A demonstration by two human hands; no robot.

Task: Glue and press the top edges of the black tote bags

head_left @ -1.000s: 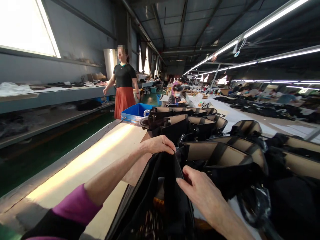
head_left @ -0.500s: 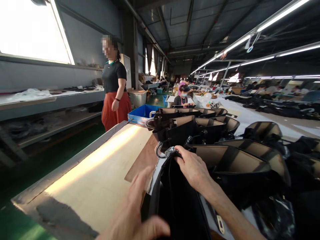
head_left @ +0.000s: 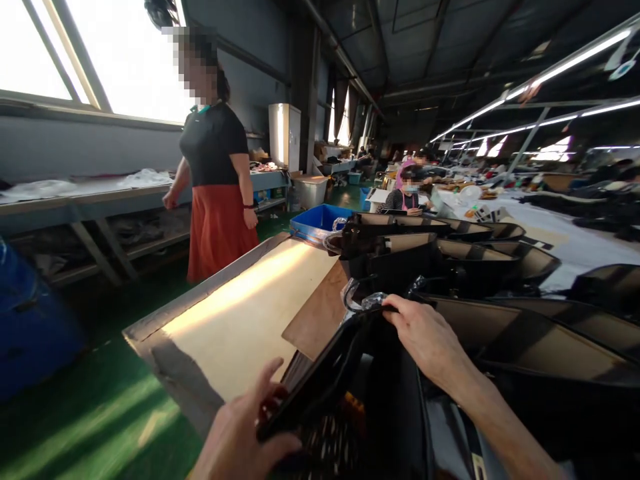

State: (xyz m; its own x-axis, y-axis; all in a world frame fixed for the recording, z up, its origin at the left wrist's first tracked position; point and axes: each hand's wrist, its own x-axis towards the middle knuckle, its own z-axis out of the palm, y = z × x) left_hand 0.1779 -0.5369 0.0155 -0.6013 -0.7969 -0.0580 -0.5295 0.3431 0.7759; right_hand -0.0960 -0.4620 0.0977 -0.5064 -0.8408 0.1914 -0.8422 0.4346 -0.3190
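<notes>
1. The black bag lies between the two hands, with its mouth open, at the near end of the bench. Some brown and orange pattern shows inside it, but it is too dark to tell what it is.
2. The right grip is pinching the far end of the bag's rim, with the thumb and the fingers closed upon it.
3. The left grip is at the near left edge of the same bag, thumb and fingers apart, with the rim between them. Whether they press on it, one cannot tell.
4. Just beside the right fingertips, on their left, there is a handle in clear plastic.
5. Below the right wrist, at the right side of the bag, a dark strap with a pale end is seen.
6. To the left of the right grip, a brown sheet lies on the bench.
7. To the right of the right grip, and also beyond it, other open bags stand in rows, black outside and beige inside.
8. Farther beyond both grips is a blue bin.
9. Well apart from the left grip, a person in a red skirt stands on the green floor.
</notes>
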